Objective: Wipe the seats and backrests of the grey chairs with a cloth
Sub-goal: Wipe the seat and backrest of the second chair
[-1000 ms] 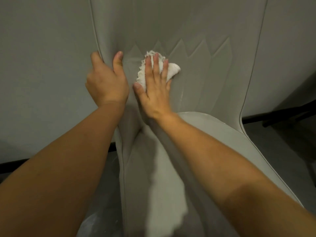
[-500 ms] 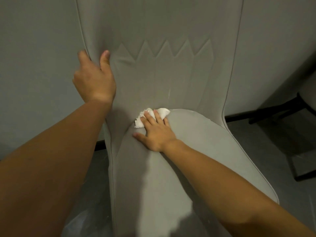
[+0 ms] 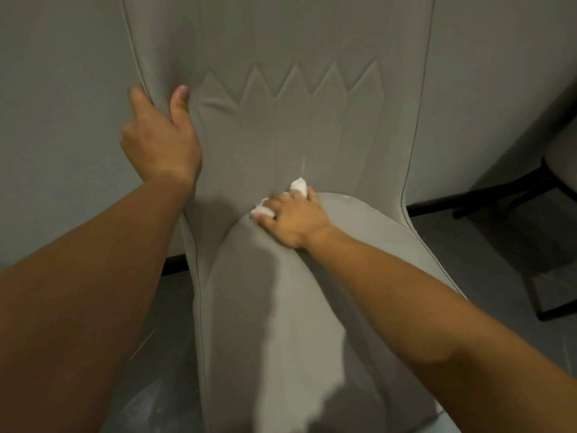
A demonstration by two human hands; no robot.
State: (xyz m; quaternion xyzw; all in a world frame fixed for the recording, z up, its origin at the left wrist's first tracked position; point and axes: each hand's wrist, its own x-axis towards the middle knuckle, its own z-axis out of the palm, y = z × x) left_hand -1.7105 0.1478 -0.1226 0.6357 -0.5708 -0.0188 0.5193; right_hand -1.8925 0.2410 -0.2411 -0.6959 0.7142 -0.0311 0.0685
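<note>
grey wall [image 3: 62, 89] behind, left hand [image 3: 160, 145] gripping backrest [image 3: 296, 126] edge, right hand [image 3: 293, 217] fingers bunching cloth [image 3: 299, 185] at seat [image 3: 359, 245] crease

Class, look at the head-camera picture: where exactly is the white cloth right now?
The white cloth is bunched under the right hand, near the picture's centre, at the crease where the grey chair's seat meets its backrest.

The chair backrest [image 3: 281, 135] is grey upholstery, smooth and matt, with stitched zigzag seams and piped edges. The seat [image 3: 359, 251] has the same soft matt covering (a pale streak marks the backrest low down). The cloth [image 3: 299, 184] is white, fluffy fabric. Far right, a chair frame [image 3: 512, 195] looks black and matt
</note>
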